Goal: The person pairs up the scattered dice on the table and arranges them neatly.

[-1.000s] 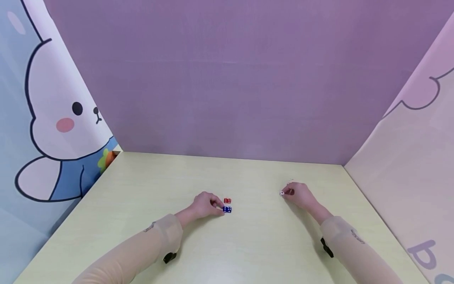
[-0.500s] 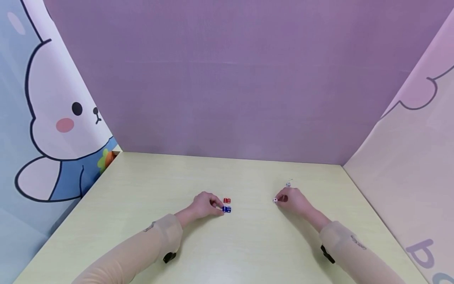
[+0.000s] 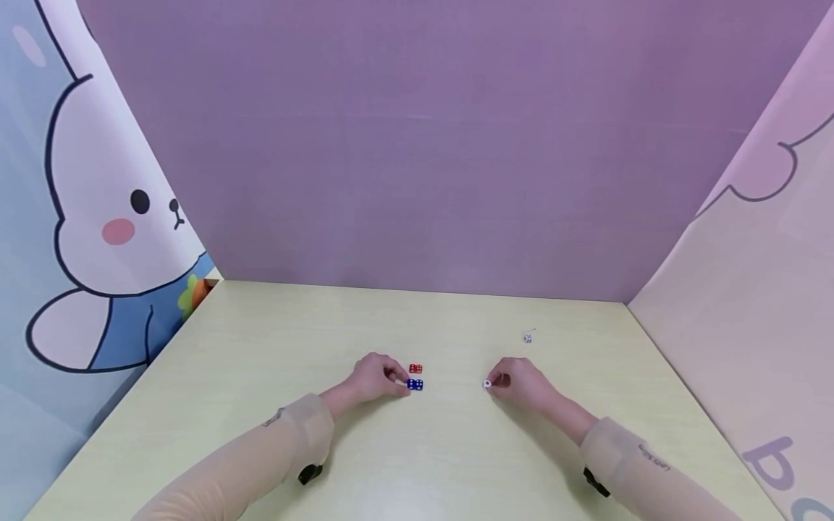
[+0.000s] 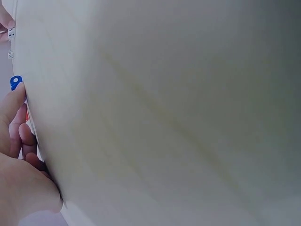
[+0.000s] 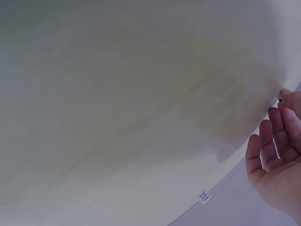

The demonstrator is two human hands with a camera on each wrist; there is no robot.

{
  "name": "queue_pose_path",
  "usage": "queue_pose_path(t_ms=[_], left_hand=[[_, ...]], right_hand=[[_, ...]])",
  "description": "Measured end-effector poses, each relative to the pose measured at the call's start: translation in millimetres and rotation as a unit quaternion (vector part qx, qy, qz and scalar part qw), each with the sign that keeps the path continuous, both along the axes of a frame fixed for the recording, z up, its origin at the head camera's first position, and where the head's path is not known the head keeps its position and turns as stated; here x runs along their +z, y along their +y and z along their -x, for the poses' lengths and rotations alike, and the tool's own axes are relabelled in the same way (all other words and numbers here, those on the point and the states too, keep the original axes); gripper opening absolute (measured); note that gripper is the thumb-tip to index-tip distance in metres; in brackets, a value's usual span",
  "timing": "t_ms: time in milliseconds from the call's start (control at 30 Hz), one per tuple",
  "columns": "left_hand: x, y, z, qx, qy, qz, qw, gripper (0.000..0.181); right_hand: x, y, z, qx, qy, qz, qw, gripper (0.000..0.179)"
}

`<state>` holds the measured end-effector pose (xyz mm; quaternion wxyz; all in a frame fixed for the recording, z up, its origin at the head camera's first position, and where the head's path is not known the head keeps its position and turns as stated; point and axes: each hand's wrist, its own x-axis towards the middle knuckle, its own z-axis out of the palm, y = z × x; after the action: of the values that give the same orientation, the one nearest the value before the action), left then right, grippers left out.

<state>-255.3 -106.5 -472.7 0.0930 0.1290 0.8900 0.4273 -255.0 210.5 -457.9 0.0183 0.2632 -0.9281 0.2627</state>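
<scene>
Head view: left hand (image 3: 380,377) on blue dice (image 3: 419,385), right hand (image 3: 519,382) on white die (image 3: 486,385)

Left hand: thumb and finger clamped on the left end of the blue dice, a side-by-side pair on the table (image 3: 449,449). Right hand: thumb and finger pinch the white die, apart from the blue pair, to its right; cannot tell whether it touches the table.

Nearby: red dice (image 3: 415,368), also paired, lie just beyond the blue, near the left fingertips. Second white die (image 3: 528,338) lies beyond the right hand, well apart from both pairs.

Obstructions: in the left wrist view, fingers hide most of the red; in the right wrist view, fingers cover most of the held die.

Surroundings: purple panel (image 3: 417,145) behind the table; rabbit print (image 3: 117,188) at left.
</scene>
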Motion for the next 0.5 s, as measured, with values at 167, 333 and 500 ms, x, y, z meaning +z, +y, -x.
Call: queue_pose_path(t_ms=[167,333,500], left_hand=[[1.2,0.5,-1.2,0.002,0.001,-0.001,1.0,0.02],[0.6,0.7,-1.8,0.0,0.007,-0.002,1.0,0.02],[0.5,-1.5,-2.4,-0.006,0.008,-0.008,0.9999,0.021]], right_hand=[[0.4,-11.4,-8.5,0.017,0.001,0.003,0.9999,0.011],[-0.2,-23.3,-17.5,0.026,-0.002,0.006,0.9996,0.011],[1.6,-37.6,-26.9,0.035,-0.004,0.001,0.9994,0.01]])
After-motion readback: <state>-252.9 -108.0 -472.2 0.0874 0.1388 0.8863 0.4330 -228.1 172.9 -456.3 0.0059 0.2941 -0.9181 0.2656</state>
